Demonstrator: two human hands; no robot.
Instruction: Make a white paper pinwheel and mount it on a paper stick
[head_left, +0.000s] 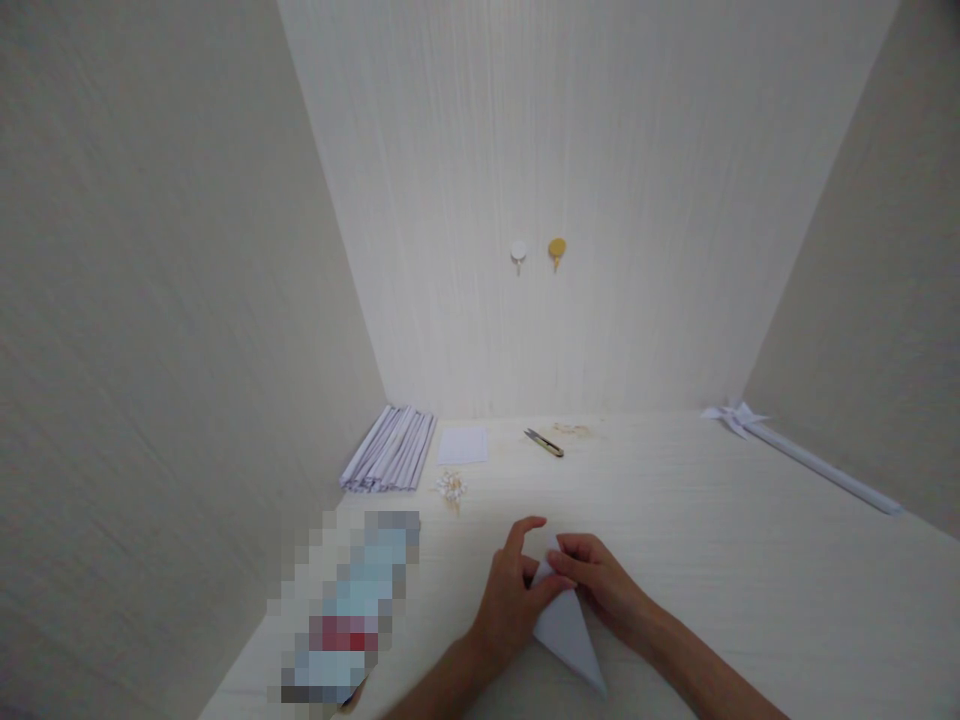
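A folded sheet of white paper (566, 632), roughly triangular, is held over the front middle of the table. My left hand (517, 595) grips its left edge with the thumb across the front, while the index finger sticks up and curls. Pinched at the upper tip of the paper, my right hand (592, 570) has its thumb and fingers closed on it. The lower point of the folded paper hangs toward the front right. Part of the paper is hidden behind my fingers.
Rolled paper sticks (390, 450) lie stacked at the back left, beside square paper sheets (463, 446) and a small pile of bits (452, 487). Thread snips (544, 443) lie near the back wall. A paper pinwheel (810, 460) rests along the right wall. A blurred-out object (360, 610) lies left.
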